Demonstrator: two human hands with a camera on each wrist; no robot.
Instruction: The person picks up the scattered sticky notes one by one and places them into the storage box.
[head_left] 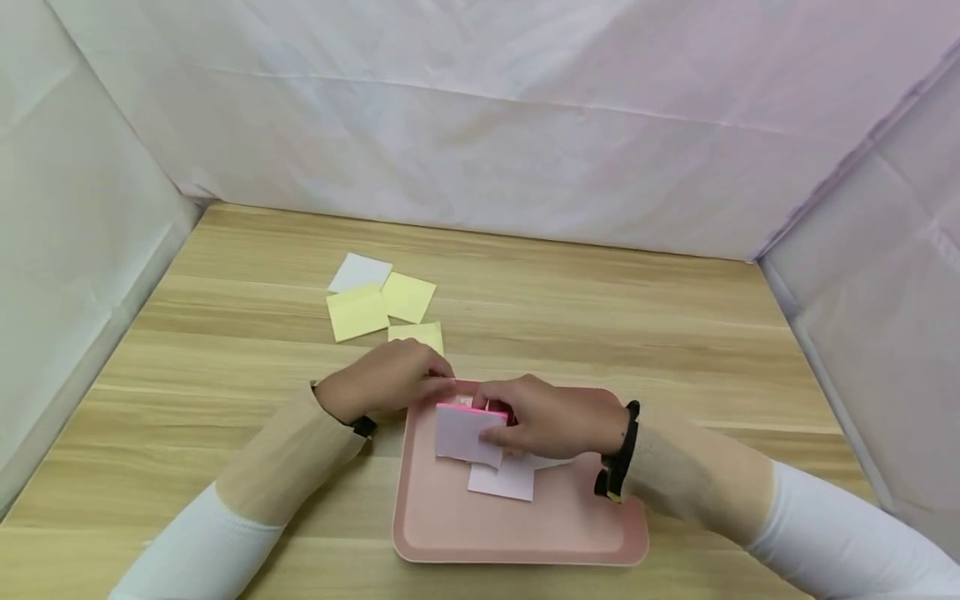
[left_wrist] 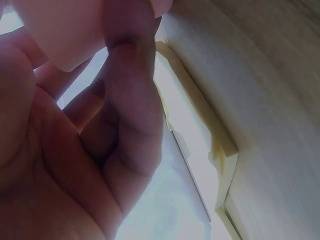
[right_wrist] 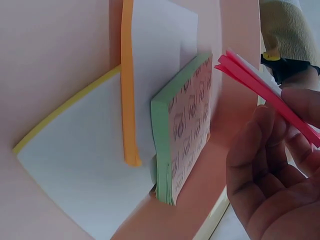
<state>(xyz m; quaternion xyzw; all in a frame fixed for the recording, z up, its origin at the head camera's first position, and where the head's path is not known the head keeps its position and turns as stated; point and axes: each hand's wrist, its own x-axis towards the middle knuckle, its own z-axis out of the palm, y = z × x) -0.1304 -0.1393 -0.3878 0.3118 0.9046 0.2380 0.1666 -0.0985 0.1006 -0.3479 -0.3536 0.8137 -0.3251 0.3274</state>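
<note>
At the smooth tray rim (head_left: 517, 560), the left hand (head_left: 390, 379) grips; the right hand (head_left: 553, 418) pinches a paper pad (head_left: 461, 435).

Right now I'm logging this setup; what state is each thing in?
Pink tray: resting on the table
Left hand: gripping the tray's corner
Right hand: pinching the pink pad
Pink pad: held, one end splayed
Green pad: in the tray, patterned side showing
Orange-edged pad: overlapping the yellow-edged pad
Yellow-edged pad: partly covered
Yellow pads: grouped on the table
White pad: lying on the table
</note>
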